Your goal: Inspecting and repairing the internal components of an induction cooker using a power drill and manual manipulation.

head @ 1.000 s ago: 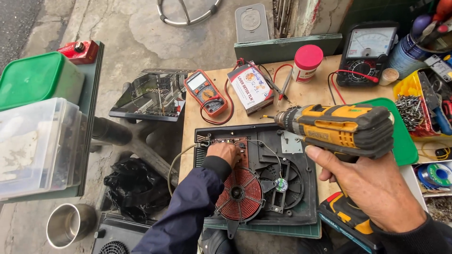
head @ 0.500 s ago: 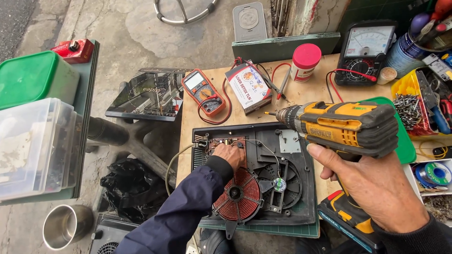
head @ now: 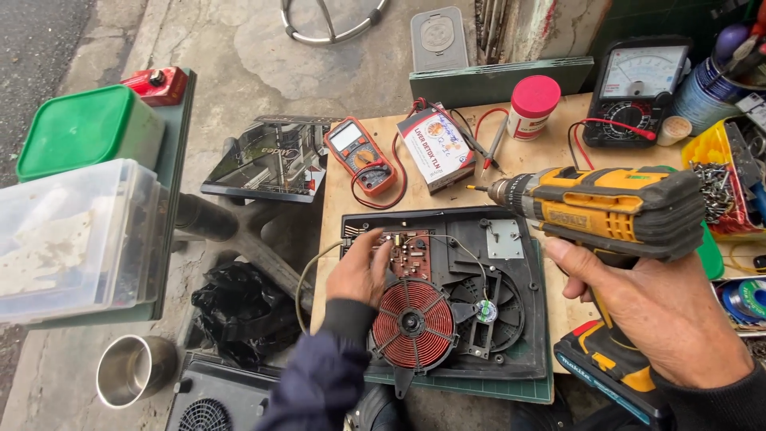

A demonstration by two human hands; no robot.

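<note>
An opened induction cooker base (head: 523, 363) lies on the wooden table (head: 343, 209), showing a red copper coil (head: 412, 323), a brown circuit board (head: 411, 254) and a black fan (head: 483, 310). My left hand (head: 361, 269) rests at the board's left edge, fingers spread, above the coil. My right hand (head: 662, 313) grips the handle of a yellow and black cordless drill (head: 606, 206), held level over the cooker's right side with its bit pointing left.
An orange multimeter (head: 361, 155), a small box (head: 436, 147), a red-lidded jar (head: 533, 105) and an analog meter (head: 641, 92) sit at the table's back. A yellow tray of screws (head: 718, 187) is at right. Plastic containers (head: 76, 227), a steel cup (head: 134, 369) and a glass cooktop panel (head: 267, 160) stand left.
My left hand has shifted slightly left and opened its fingers over the board's edge. The drill stays held in about the same place.
</note>
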